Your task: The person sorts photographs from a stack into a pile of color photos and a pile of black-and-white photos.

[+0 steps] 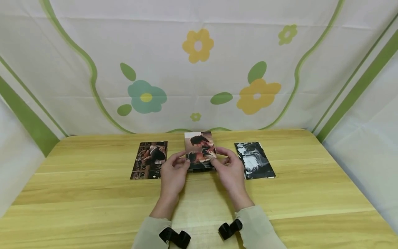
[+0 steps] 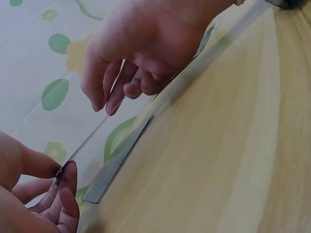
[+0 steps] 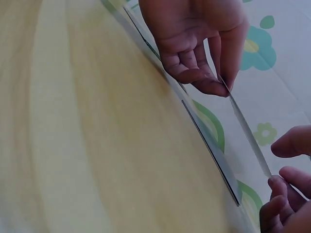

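In the head view, both hands hold a photo print (image 1: 199, 147) between them, tilted up over the middle of the table. It pictures people with dark and reddish hair. My left hand (image 1: 174, 173) pinches its left lower edge with thumb and fingers. At the opposite edge, my right hand (image 1: 230, 171) grips it, thumb over the front. Both wrist views show the held print nearly edge-on, raised above another flat print (image 2: 119, 162) lying on the table. That lower print (image 3: 214, 150) is mostly hidden in the head view.
A brown-toned photo (image 1: 149, 160) lies left of the hands, and a black-and-white photo (image 1: 255, 160) to their right. Behind the wooden table (image 1: 93, 207) hangs a white flowered cloth (image 1: 199, 79). Black wrist devices (image 1: 175, 238) sit on the sleeves.
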### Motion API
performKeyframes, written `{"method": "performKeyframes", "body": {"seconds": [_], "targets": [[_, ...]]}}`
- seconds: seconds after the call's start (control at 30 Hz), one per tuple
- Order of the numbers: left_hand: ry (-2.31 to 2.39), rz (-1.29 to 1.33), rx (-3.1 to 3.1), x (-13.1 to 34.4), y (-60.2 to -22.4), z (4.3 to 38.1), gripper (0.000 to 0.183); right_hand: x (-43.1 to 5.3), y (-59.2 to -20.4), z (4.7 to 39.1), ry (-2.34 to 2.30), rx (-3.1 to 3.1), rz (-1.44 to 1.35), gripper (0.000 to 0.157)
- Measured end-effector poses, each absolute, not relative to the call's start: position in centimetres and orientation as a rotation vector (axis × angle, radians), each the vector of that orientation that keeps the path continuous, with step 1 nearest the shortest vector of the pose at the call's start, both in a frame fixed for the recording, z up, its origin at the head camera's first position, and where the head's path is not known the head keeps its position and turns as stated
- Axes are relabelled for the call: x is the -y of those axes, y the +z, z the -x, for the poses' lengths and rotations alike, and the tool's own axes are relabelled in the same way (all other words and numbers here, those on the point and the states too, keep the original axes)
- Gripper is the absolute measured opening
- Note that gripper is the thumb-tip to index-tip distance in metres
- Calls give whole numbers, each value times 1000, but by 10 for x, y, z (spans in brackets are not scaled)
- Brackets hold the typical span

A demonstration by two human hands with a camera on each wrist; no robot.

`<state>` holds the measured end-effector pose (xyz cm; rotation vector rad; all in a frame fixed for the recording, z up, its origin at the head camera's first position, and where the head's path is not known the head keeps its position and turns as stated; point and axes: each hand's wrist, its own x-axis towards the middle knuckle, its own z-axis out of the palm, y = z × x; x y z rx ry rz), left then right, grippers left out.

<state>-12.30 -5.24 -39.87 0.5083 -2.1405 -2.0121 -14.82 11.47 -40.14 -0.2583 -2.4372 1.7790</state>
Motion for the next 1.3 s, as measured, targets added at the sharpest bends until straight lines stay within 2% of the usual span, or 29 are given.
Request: {"method": "performKeyframes", "body": {"seconds": [0.53,1.0,1.3], "targets": [[-2055,-569,2146,64,-393,122,33,-111,-400,146,1864,2353,181,45],[-1801,-487,2357,89,-383,120,35,-97,-394,143,2014,2310,139,49],[-1727,-685,2327,126,-373,114,32,-59,-388,137,1945,2510,-4,43]]}}
